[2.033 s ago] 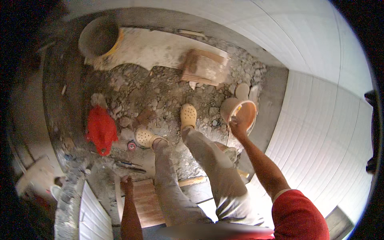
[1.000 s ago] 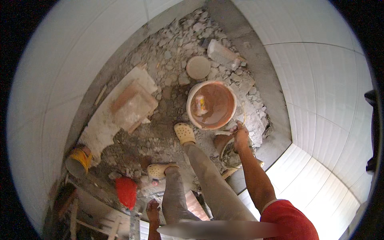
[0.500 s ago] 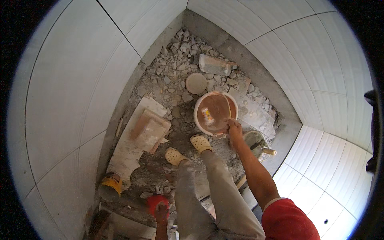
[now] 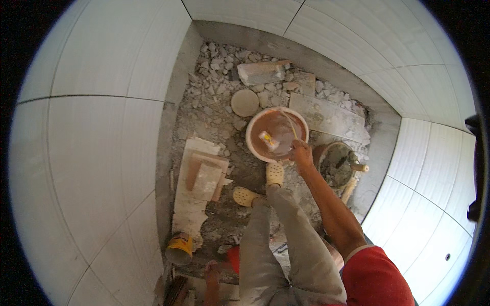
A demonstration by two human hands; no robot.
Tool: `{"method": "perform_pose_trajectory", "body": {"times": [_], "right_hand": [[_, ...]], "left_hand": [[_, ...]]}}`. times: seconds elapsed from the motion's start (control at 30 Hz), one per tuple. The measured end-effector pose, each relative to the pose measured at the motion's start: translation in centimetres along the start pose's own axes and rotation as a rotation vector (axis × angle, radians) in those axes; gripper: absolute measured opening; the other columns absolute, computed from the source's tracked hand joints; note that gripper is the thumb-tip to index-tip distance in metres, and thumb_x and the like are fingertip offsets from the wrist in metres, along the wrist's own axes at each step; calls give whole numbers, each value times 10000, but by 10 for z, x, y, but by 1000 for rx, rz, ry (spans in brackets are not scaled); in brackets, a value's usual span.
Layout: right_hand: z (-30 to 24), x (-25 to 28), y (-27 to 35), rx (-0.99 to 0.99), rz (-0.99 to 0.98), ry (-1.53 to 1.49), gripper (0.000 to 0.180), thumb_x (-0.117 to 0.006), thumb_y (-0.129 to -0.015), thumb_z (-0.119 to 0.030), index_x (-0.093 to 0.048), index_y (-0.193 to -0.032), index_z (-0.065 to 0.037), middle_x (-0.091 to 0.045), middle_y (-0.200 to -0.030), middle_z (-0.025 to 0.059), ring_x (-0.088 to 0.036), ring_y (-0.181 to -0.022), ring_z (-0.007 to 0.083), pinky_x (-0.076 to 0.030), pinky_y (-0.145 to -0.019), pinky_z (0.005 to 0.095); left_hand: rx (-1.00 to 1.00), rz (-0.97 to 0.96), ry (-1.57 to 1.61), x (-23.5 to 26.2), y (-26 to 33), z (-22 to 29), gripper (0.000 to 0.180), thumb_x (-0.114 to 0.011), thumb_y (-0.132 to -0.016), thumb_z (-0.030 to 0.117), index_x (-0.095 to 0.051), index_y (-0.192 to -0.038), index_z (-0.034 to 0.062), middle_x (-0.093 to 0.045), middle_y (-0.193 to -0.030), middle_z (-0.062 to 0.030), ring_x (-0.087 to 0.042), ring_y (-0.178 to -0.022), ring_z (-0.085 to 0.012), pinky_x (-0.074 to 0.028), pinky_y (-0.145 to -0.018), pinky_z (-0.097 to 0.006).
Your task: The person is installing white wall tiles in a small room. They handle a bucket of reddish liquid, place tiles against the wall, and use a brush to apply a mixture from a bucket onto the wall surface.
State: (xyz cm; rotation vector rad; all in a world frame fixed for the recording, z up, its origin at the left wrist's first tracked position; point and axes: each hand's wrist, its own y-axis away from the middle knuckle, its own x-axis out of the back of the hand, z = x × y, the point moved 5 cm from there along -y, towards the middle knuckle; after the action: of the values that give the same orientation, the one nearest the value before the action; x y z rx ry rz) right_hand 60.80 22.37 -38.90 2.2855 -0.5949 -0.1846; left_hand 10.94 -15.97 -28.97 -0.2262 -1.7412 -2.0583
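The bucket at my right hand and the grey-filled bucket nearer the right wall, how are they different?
The bucket at your right hand has a pale rim and holds reddish-brown liquid; the grey-filled bucket has a brownish wall and holds dark grey material. The first has a white-and-yellow item in it, while the second has a pale tool handle over its rim. Both are round and open-topped.
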Motion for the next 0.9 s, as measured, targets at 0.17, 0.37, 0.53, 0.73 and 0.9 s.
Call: {"method": "perform_pose_trajectory", "body": {"times": [0.17,0.37,0.53,0.73,0.9], "right_hand": [[-3,9,37,-69,169,-151,216,-504,-967,-245,-541,-822,-90,-400,-664,-35,-364,-556,79,-334,-515,296],[1,35,100,-199,255,-405,166,-484,-967,-206,-517,-844,-100,-386,-674,-31,-347,-548,97,-349,-528,298],[21,68,150,-219,421,-581,179,-484,-968,-189,-478,-809,-108,-353,-625,-22,-350,-521,130,-370,-549,307],[60,102,200,-248,576,-794,208,-488,-972,-215,-475,-800,-99,-363,-598,-15,-394,-510,146,-389,-569,344],[90,130,237,-222,667,-907,196,-469,-972,-201,-486,-804,-101,-412,-622,-3,-417,-512,149,-404,-581,349]], "left_hand": [[-256,-473,135,-32,26,72,225,-637,-949,321,-565,-995,113,-476,-774,30,-455,-665,-71,-409,-590,-270],[-143,-246,-128,-58,59,115,251,-664,-925,336,-539,-995,130,-489,-828,29,-472,-743,-82,-431,-668,-272],[-23,-5,-430,-52,55,136,366,-670,-889,303,-574,-1161,78,-590,-955,-46,-552,-846,-147,-452,-766,-292],[-112,-164,-417,5,11,184,537,-672,-906,321,-495,-1335,49,-585,-1162,-98,-585,-1004,-230,-472,-890,-381],[-129,-112,-508,33,-14,223,524,-644,-932,337,-482,-1333,41,-561,-1230,-117,-592,-1067,-272,-481,-923,-411]]}}
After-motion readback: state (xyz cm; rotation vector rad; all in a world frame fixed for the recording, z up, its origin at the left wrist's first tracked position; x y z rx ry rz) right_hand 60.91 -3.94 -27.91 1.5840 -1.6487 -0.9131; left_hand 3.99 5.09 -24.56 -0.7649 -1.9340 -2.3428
